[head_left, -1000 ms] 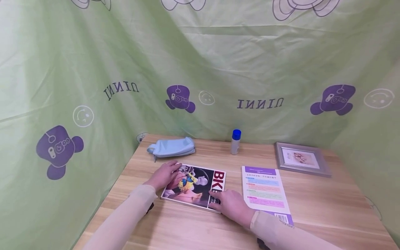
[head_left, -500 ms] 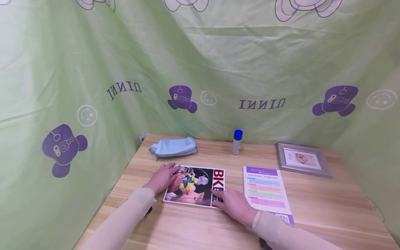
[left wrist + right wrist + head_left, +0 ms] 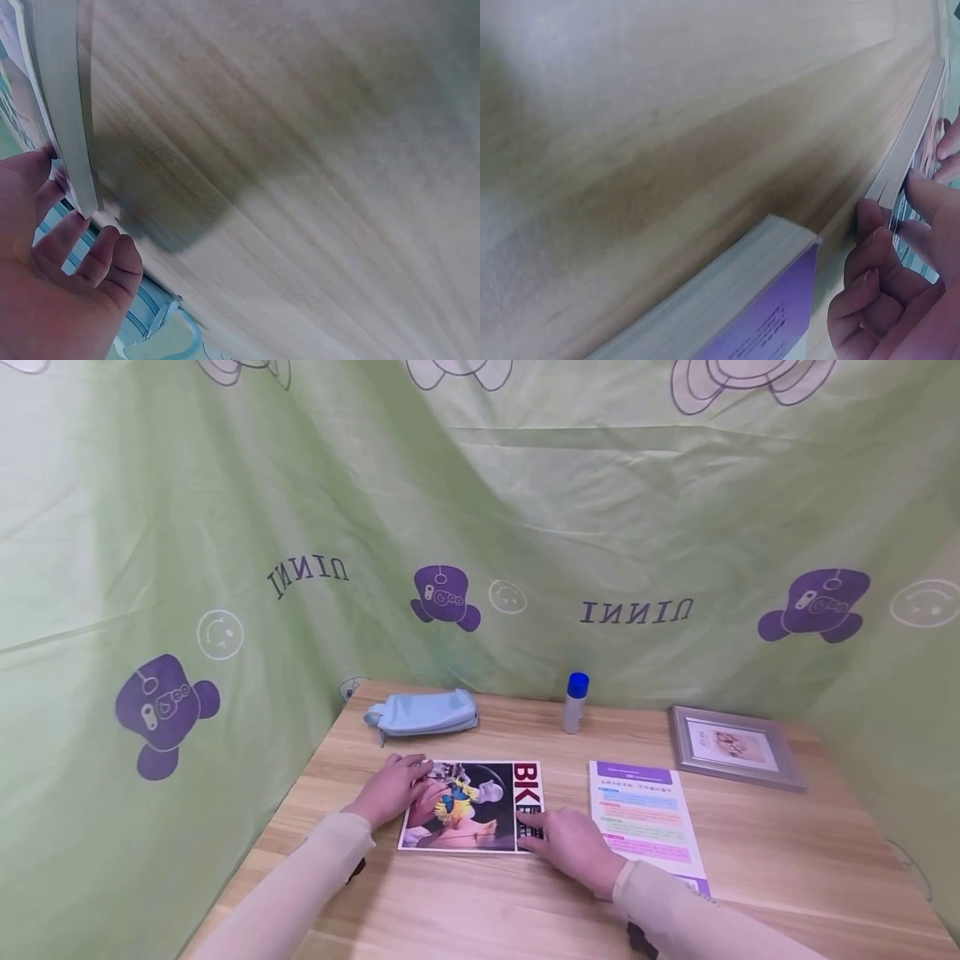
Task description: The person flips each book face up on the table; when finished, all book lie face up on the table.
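Observation:
A book with a dark picture cover and red "BK" letters [image 3: 465, 814] lies flat on the table in the head view. At its far left corner my left hand [image 3: 390, 789] holds it; in the left wrist view that hand [image 3: 67, 277] has its thumb on the cover and fingers at the edge. My right hand [image 3: 573, 845] grips the right side near the bottom. Seen from the right wrist, the hand [image 3: 900, 285] has its thumb over the cover and curled fingers against the page edge [image 3: 907, 135].
Right of the book lies a white and purple book [image 3: 645, 818], partly behind my right forearm. A light blue pouch [image 3: 426, 712], a blue-capped bottle [image 3: 574, 703] and a silver picture frame [image 3: 735, 747] stand or lie toward the back of the wooden table [image 3: 450, 910], before a green curtain.
The picture-cover book has turned slightly, its lower edge now closer to level in the head view. Both hands moved with it. The whole scene has shifted a little rightward.

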A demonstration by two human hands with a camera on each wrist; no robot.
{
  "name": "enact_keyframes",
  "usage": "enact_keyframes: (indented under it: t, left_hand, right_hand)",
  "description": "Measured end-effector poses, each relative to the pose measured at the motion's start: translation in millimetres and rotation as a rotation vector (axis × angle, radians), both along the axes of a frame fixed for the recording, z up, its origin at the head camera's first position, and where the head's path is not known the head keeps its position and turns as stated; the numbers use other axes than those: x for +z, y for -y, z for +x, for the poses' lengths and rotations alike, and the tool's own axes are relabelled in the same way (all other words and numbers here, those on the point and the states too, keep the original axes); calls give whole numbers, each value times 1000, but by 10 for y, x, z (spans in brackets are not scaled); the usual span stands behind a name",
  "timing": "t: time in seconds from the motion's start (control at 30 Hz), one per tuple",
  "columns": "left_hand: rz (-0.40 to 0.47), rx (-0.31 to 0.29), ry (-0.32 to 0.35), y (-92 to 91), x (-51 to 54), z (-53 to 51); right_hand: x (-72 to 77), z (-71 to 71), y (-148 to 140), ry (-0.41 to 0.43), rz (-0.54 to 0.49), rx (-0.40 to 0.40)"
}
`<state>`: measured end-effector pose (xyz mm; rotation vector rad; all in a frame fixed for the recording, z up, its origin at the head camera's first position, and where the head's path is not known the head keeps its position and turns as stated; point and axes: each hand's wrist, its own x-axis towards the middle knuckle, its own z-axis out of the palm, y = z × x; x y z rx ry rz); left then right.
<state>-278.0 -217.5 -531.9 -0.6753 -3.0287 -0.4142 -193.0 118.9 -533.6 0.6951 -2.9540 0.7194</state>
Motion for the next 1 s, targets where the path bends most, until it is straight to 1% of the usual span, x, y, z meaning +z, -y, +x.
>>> enact_keyframes:
  t: [0.13, 0.27, 0.37, 0.53, 0.8, 1.0]
  left_hand:
    - [9, 0, -29, 31, -44, 18]
    - [21, 4, -48, 59, -79, 51]
    - [23, 6, -58, 68, -96, 83]
    - [30, 21, -74, 61, -88, 154]
    - [45, 35, -92, 61, -84, 251]
    - [48, 46, -100, 67, -67, 297]
  right_hand:
    - [10, -25, -15, -14, 15, 2]
    - [12, -53, -26, -38, 48, 13]
    - [6, -72, -43, -41, 64, 12]
    - [-22, -107, -76, -61, 76, 17]
    - [-43, -186, -119, -92, 78, -7]
    - [-46, -221, -108, -81, 83, -11]
